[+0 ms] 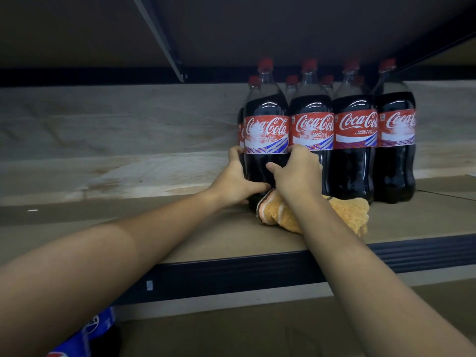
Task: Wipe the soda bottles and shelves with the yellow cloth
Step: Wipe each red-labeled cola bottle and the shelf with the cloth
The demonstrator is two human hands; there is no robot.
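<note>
Fingers (235, 153) of both hands curled round leftmost "Coca-Cola" bottle (265, 140), yellow cloth (342, 211) beneath right wrist.

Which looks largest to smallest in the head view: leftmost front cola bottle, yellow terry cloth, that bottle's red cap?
1. Leftmost front cola bottle.
2. Yellow terry cloth, partly hidden under the right forearm.
3. Red cap.

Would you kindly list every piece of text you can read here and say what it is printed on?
"Coca-Cola": red labels of the front-row soda bottles.
"RASA ASLI KURANG GULA": small print under the logo on the third bottle's label.
Blue package on the lower shelf: partial logo, not readable.
White tag on the shelf edge: too small to read.
</note>
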